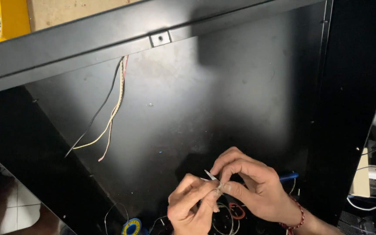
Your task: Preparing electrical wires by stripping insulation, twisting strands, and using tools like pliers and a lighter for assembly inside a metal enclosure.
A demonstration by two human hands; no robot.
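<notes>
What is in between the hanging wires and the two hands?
Only bare black panel lies between the hanging wires and the hands, left hand and right hand, in the head view.

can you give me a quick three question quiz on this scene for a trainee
1. True or false: both hands pinch the same small pale piece.
2. The loose wires hang from: A) the metal bar at the top B) the blue reel C) the red bracelet
3. Which wrist wears the red bracelet?

Key
1. True: the left hand and right hand meet on the small pale piece.
2. A: the wires hang from the metal bar.
3. The right wrist wears the bracelet.
</notes>
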